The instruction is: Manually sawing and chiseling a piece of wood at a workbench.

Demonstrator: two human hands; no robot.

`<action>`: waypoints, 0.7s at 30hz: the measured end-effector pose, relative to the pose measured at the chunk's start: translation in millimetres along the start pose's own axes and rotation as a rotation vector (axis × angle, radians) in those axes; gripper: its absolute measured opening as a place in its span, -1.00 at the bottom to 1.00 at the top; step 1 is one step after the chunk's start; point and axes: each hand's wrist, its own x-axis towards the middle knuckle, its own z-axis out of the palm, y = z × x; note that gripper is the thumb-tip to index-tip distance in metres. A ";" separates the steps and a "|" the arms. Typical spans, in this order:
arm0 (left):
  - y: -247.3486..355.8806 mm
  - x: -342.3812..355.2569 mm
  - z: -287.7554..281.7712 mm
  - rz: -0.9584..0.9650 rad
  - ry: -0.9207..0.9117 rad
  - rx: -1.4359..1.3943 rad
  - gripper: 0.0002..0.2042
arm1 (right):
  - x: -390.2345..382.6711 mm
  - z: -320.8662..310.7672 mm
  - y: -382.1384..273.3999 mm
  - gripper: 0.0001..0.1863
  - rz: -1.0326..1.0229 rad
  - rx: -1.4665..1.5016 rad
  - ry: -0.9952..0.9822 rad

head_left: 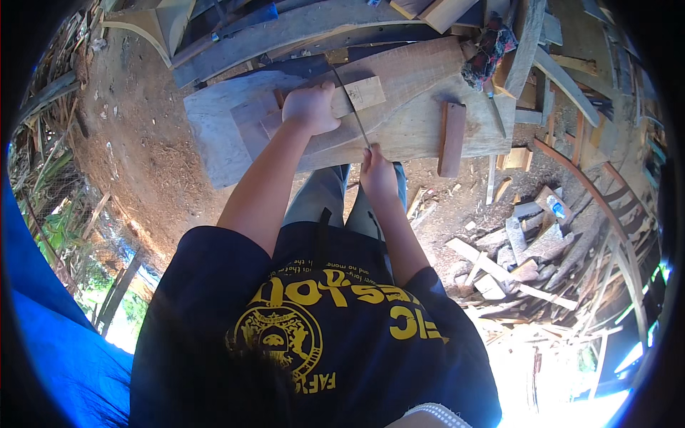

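A small pale wooden block (368, 93) lies on a wide plank across the workbench in front of me. My left hand (312, 109) is closed over the block's left part and presses it down; the undersides of the fingers are hidden. My right hand (378, 173), nearer my body, is closed round the near end of a long, thin dark tool (356, 114). This looks like a saw blade seen edge-on, though its teeth cannot be made out. It crosses the block just right of my left hand, slanting away to the far left.
The wide workbench board (221, 135) spans the middle, with a loose reddish-brown wooden block (452, 139) on its right part. A dark red, tangled bundle (491, 53) sits at the far right. Offcuts (524, 242) pile up on the ground at right, and long boards (300, 32) lie beyond.
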 end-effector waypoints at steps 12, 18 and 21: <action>-4.2 1.4 -5.3 0.029 -0.042 -0.057 -0.49 | 2.3 -7.6 -11.6 -0.82 -0.029 -0.006 0.006; -0.5 2.3 -9.4 0.028 -0.056 -0.066 -0.49 | 9.8 -19.8 -29.9 -0.80 -0.041 -0.038 0.034; -1.1 1.9 -11.3 0.000 -0.074 -0.066 -0.48 | 3.1 -23.8 -34.3 -0.80 -0.012 -0.033 0.018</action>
